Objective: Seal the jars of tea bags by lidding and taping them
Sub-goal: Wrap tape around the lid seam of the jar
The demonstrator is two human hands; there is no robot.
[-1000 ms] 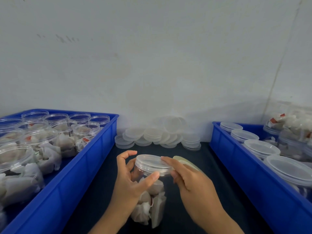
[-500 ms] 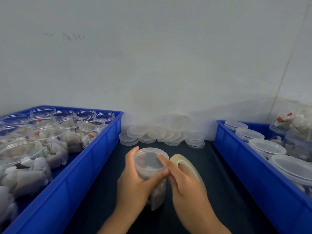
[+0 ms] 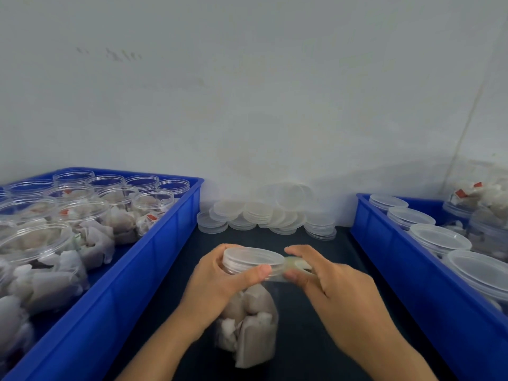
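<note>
Nearest the viewer, at six o'clock, a clear jar (image 3: 248,320) packed with tea bags (image 3: 244,325) stood on the dark desk (image 3: 310,353), its translucent lid (image 3: 253,260) already seated on top. The left hand (image 3: 217,284) wrapped the jar's neck from the nine o'clock side, its grip clenched around the jar, the thumb pressed against the lid's rim, probably to pin the free end of the tape where lid meets jar. The right hand (image 3: 338,295), at the jar's three o'clock, had its grip pinched on a roll of clear tape (image 3: 295,266), held touching the lid's edge, so that tape could likely be drawn around the seam. The lidding of this jar looked done; the taping appeared to be just starting.

At nine o'clock, just beside the hands, a blue tray (image 3: 154,270) held open jars (image 3: 115,204) of tea bags with no lids, seemingly the stock waiting to be sealed. At three o'clock, a second blue tray (image 3: 412,284) held lidded jars (image 3: 439,240), seemingly the finished ones, kept apart from the unsealed lot.

Farther off, at twelve o'clock, stacks of spare lids (image 3: 264,215) lay along the back of the desk, against a plain pale wall (image 3: 247,92), within easy reach between the two trays. At far two o'clock, more tea bags with red tags (image 3: 478,193) sat heaped beyond the right tray.
</note>
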